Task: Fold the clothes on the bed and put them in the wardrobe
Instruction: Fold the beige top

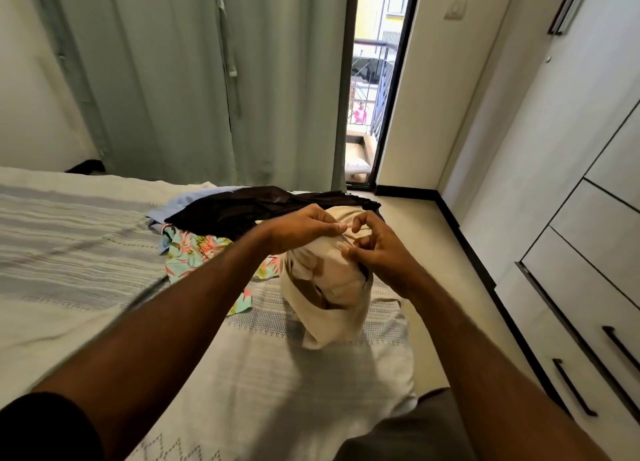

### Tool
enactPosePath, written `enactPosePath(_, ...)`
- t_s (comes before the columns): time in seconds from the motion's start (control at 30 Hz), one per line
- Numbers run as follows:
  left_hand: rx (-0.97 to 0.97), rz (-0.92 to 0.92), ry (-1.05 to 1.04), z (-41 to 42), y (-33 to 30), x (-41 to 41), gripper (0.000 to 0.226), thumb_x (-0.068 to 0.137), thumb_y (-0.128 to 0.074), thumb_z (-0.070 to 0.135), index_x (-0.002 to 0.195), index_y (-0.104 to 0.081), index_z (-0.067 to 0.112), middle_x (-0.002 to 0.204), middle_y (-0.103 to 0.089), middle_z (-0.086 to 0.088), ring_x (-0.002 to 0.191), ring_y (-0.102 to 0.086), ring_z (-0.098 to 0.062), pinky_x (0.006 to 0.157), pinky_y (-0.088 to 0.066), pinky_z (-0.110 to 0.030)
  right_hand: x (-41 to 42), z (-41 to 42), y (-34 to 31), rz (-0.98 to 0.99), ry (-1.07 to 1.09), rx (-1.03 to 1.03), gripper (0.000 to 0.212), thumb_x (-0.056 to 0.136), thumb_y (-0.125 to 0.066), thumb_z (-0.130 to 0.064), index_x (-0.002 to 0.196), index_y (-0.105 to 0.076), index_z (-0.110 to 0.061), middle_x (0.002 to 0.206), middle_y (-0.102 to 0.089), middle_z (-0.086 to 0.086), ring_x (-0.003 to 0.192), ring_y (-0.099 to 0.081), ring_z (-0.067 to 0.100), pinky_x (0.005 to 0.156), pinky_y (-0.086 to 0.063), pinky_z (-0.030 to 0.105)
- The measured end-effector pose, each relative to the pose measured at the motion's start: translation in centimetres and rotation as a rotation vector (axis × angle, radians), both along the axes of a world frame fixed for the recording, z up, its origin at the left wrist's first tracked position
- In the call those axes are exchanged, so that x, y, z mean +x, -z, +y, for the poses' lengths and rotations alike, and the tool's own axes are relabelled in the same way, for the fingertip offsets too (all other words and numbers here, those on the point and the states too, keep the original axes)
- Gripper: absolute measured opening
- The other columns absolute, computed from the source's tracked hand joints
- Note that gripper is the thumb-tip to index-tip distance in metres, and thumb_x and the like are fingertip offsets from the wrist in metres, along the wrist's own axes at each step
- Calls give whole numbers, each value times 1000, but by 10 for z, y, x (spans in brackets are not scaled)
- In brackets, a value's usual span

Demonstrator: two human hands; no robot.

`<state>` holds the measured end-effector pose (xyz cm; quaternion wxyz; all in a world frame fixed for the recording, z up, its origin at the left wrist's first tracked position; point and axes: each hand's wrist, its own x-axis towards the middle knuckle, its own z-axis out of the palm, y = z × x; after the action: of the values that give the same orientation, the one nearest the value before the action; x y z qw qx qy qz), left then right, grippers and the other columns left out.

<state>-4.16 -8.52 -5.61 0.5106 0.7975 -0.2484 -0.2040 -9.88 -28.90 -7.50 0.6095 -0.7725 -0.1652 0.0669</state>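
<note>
Left hand: the left hand [304, 227] was raised over the right side of the bed, its fingers curled and its thumb and fingertips pinching the top edge of the cream garment [329, 287].
Right hand: the right hand [377, 249] was just right of the left one, almost touching it, with fingers bent and pinching the same upper edge of the cream cloth.
Cream garment: it hung bunched and wrinkled from both hands, with brown patches showing among its folds; its lower end lay on or just above the bedspread [86, 253], though which of the two could not be told.
Pile of clothes: farther off on the bed, left of and behind the hands, lay a dark brown garment [242, 208] spread on top, a light blue piece [183, 204] sticking out at its left, and a floral garment [194, 249] in green and pink nearer, partly under the left forearm.
Bed: it filled the left and near part of the view, covered with a pale striped and patterned spread.
Wardrobe: the white wardrobe [588, 201] stood along the right, doors and drawers closed, with dark bar handles.
Far side: pale green curtains [173, 80] hung behind the bed, and right of them a narrow opening showed a balcony railing [381, 93].
</note>
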Motion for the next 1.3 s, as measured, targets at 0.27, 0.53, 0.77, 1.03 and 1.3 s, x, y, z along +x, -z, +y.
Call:
enactPosePath(0.27,80,-626,-416,-23,7,-22,8,93,-70,22,93,-63,18,79,-62,-4,72,-59,-21,67,-53,-39,-7,-2,-16,95,28,74,25,98,-51,7,103,-72,-5,107,-71,13,100,-70,30,86,-61,46)
enactPosePath(0.53,-64,-116,-313,-23,46,-68,53,89,-74,41,134,-52,25,121,-62,6,106,-64,-13,79,-59,-28,9,10,-32,-277,417,-178,35,78,-81,0,110,-76,-15,102,-77,3,91,-73,12,86,-62,35)
enactPosePath(0.77,-212,-132,-313,-12,-2,-54,16,100,-60,25,111,-69,16,98,-74,3,93,-70,-19,80,-61,-35,14,-4,-110,-562,377,-471,21,91,-72,-28,86,-76,-9,80,-61,-5,74,-58,7,70,-53,28)
enactPosePath(1.03,-254,-405,-154,42,-188,-37,27,90,-65,34,68,-69,20,62,-59,13,57,-53,2,54,-42,-10,-10,-74,-181,-4,-132,292,57,41,-99,-51,77,-76,-13,77,-64,3,70,-61,14,61,-54,23)
enactPosePath(1.3,22,-604,-131,57,-283,-45,37,79,-79,40,102,-74,11,96,-73,-7,89,-70,-18,75,-58,-26,-29,-70,-256,-58,61,-586,72,54,-85,-68,101,-73,-14,107,-66,2,104,-59,17,105,-43,47)
